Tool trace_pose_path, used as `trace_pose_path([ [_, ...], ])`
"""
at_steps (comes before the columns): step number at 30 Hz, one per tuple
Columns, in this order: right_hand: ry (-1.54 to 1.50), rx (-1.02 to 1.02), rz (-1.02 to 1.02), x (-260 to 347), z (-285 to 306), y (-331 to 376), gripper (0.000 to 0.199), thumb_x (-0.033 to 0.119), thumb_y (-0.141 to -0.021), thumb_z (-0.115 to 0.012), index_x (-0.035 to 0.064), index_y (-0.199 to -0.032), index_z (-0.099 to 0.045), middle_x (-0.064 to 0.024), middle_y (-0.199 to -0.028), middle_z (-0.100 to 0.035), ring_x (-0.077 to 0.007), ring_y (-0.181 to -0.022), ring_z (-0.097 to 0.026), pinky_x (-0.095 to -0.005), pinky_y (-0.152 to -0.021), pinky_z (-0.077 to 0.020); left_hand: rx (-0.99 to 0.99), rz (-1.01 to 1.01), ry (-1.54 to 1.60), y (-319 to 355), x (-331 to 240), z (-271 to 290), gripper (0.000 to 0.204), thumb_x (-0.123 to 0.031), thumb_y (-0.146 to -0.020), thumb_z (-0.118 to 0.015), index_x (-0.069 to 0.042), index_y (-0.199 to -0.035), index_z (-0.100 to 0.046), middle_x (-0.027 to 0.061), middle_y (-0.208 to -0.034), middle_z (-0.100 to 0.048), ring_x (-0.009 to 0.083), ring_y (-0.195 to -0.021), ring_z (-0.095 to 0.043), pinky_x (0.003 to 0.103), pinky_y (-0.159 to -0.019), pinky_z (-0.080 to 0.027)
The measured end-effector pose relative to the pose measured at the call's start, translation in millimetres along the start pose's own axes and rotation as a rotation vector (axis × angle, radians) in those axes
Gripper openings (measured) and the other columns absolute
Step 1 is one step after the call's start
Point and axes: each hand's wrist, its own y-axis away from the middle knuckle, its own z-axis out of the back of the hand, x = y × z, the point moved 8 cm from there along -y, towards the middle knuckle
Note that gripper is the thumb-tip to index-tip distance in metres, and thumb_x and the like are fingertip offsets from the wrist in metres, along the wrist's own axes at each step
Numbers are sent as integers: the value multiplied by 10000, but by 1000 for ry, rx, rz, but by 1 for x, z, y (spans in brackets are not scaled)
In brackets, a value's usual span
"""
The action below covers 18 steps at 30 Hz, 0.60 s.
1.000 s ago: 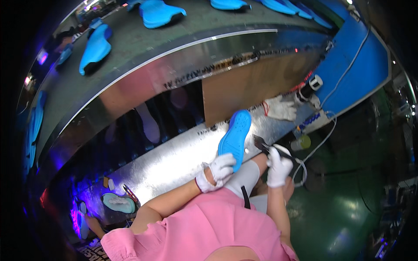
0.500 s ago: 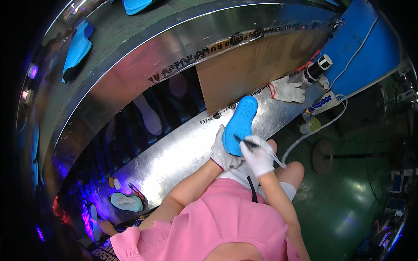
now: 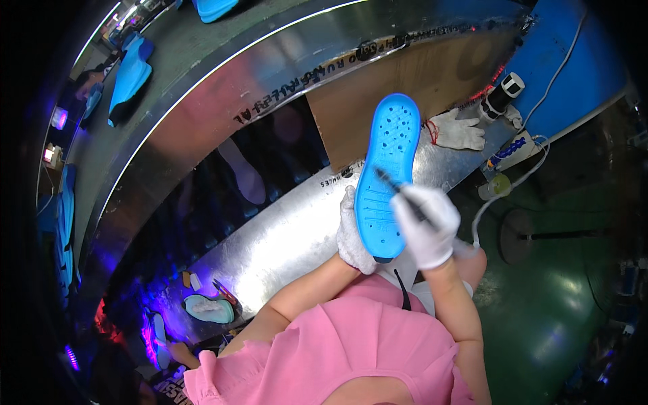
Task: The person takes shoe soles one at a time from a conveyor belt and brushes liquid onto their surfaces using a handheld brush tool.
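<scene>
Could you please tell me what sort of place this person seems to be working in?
Most likely a shoe factory line. A gloved left hand holds a blue shoe sole while the right hand works on it with a thin tool; more blue soles lie along a conveyor belt.

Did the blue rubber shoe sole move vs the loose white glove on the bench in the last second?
Yes. The blue rubber shoe sole has swung upright in the left hand, its toe now reaching past the loose white glove, which it sat below before.
</scene>
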Motion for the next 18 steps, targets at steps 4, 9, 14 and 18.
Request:
trace_pose_path([
  [4, -156, 284, 10, 34, -24, 14, 184, 7, -770, -743, 39, -941, -682, -104, -839, -688, -235, -700, -663, -317, -666, -527, 50, -129, -412, -9, -13, 12, 750, -647, -932, -444, -34, -1364, -473, 201, -1270, -585, 331, -1087, -609, 470, -939, -519],
  [9, -134, 99, 20, 24, -6, 12, 210, -41, -778, -741, -11, -976, -678, -116, -861, -687, -178, -737, -668, -299, -691, -531, 76, 18, -222, 4, -1, -42, 893, -736, -887, -436, -46, -1451, -388, 229, -1364, -520, 344, -1131, -596, 493, -934, -527],
  [14, -451, 23, -402, 0, -14, 23, 236, -41, -749, -746, -2, -972, -678, -118, -820, -696, -181, -743, -688, -291, -665, -528, 26, -72, -106, -17, -19, -14, 1000, -809, -869, -337, -38, -1504, -285, 303, -1395, -463, 439, -1097, -600, 560, -944, -516],
  [18, -175, 86, 110, 49, -10, 29, 232, -26, -699, -778, 3, -907, -679, -115, -807, -700, -187, -714, -686, -295, -643, -517, 420, 135, -135, -6, -1, -68, 1015, -797, -883, -327, 40, -1457, -319, 335, -1342, -487, 448, -1070, -608, 563, -865, -548],
])
